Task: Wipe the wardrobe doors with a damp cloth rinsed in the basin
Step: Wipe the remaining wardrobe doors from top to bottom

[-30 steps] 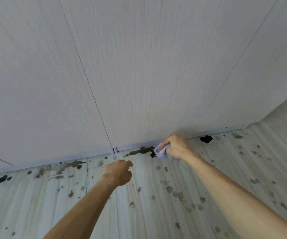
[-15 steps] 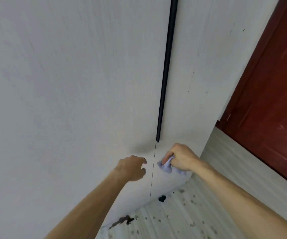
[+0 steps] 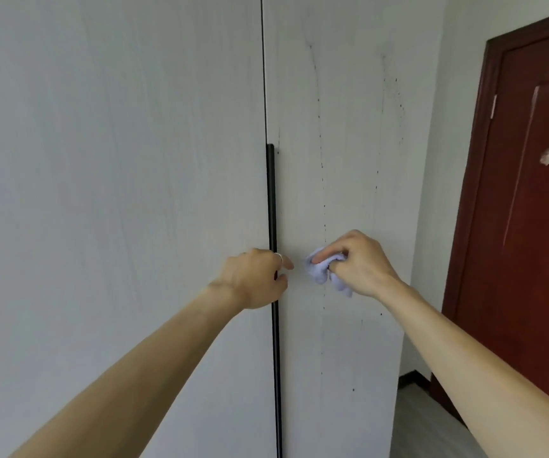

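Gripping cloth (image 3: 320, 272), right hand (image 3: 362, 266) | left hand (image 3: 253, 280) hides handle (image 3: 271, 200), grip unclear

Head-worn view, close before wardrobe doors (image 3: 117, 193)

We face two doors side by side: the pale wood-grain left wardrobe door (image 3: 117, 193) and its matching right wardrobe door (image 3: 349, 143). A slim black handle strip (image 3: 271, 200) runs down the seam between them. Our left hand (image 3: 253, 279) sits in front of that strip; contact unclear. Just to its right, our right hand (image 3: 362, 266) pinches a crumpled lilac cloth (image 3: 321, 271) against the right wardrobe door. A dark red wooden room door (image 3: 530, 209) stands far right, beyond the wardrobe's edge, with grey floor (image 3: 425, 424) between them, low down.
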`<action>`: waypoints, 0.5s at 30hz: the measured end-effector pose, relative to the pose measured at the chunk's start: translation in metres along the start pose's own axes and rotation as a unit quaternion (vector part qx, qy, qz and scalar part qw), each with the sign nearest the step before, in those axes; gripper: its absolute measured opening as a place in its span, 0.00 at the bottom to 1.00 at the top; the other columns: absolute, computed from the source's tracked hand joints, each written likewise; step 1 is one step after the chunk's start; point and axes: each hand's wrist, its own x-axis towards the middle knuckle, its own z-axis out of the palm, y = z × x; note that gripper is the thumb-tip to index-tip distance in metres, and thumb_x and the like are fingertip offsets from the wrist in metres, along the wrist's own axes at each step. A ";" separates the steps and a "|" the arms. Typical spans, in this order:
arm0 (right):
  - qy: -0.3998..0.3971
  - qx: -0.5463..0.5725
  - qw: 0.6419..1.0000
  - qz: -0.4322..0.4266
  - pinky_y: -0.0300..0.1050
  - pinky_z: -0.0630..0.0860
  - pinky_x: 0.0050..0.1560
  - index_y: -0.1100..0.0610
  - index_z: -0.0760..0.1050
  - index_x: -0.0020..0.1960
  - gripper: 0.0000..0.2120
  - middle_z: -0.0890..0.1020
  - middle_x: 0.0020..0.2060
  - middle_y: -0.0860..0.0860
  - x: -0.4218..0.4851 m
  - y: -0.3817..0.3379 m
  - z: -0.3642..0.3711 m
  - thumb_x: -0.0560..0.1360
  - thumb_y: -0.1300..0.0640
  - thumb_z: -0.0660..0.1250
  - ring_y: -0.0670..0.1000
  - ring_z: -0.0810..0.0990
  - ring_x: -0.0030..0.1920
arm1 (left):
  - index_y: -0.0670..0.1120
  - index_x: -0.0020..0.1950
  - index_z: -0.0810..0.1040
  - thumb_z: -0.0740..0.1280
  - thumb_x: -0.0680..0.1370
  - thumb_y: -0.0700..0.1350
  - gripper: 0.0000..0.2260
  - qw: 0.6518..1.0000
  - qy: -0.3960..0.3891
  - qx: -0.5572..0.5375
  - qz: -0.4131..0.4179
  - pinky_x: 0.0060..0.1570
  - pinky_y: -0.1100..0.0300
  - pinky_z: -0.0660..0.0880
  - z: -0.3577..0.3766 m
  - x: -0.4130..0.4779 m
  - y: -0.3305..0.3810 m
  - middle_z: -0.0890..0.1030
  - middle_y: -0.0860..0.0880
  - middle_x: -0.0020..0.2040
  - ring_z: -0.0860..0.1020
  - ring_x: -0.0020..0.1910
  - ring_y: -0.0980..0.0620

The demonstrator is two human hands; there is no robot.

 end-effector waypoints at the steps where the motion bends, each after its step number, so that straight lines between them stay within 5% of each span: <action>1: 0.026 0.007 1.000 -0.011 0.52 0.81 0.33 0.41 0.80 0.28 0.25 0.83 0.32 0.38 0.009 -0.007 -0.007 0.64 0.69 0.57 0.52 0.85 0.37 | 0.60 0.70 0.74 0.58 0.82 0.49 0.17 1.000 0.024 0.007 0.002 0.49 0.60 0.72 -0.016 0.004 -0.001 0.79 0.58 0.64 0.78 0.60 0.52; 4: 0.112 0.034 0.992 -0.040 0.39 0.78 0.38 0.38 0.79 0.29 0.26 0.81 0.30 0.34 0.040 -0.030 -0.028 0.66 0.70 0.61 0.47 0.83 0.44 | 0.60 0.69 0.74 0.58 0.81 0.48 0.17 0.994 0.105 0.030 0.003 0.47 0.60 0.70 -0.062 0.018 -0.010 0.78 0.58 0.64 0.77 0.61 0.51; 7: 0.188 0.076 0.977 -0.066 0.39 0.78 0.42 0.41 0.84 0.37 0.23 0.83 0.44 0.50 0.065 -0.045 -0.039 0.70 0.69 0.62 0.49 0.82 0.46 | 0.59 0.70 0.74 0.58 0.81 0.48 0.18 0.979 0.194 0.058 0.014 0.48 0.59 0.69 -0.096 0.029 -0.020 0.78 0.57 0.63 0.76 0.61 0.51; 11: 0.281 0.169 0.940 -0.094 0.40 0.75 0.39 0.40 0.82 0.39 0.21 0.74 0.50 0.42 0.092 -0.070 -0.059 0.74 0.68 0.67 0.51 0.80 0.47 | 0.55 0.71 0.74 0.61 0.80 0.46 0.19 0.935 0.337 0.096 0.053 0.63 0.56 0.66 -0.132 0.049 -0.032 0.79 0.53 0.64 0.73 0.64 0.49; 15: 0.331 0.165 0.919 -0.137 0.33 0.75 0.45 0.37 0.81 0.39 0.24 0.71 0.50 0.40 0.109 -0.089 -0.082 0.74 0.68 0.65 0.37 0.76 0.48 | 0.48 0.70 0.75 0.62 0.77 0.47 0.21 0.881 0.454 0.114 0.062 0.71 0.46 0.64 -0.157 0.074 -0.040 0.75 0.45 0.70 0.71 0.70 0.43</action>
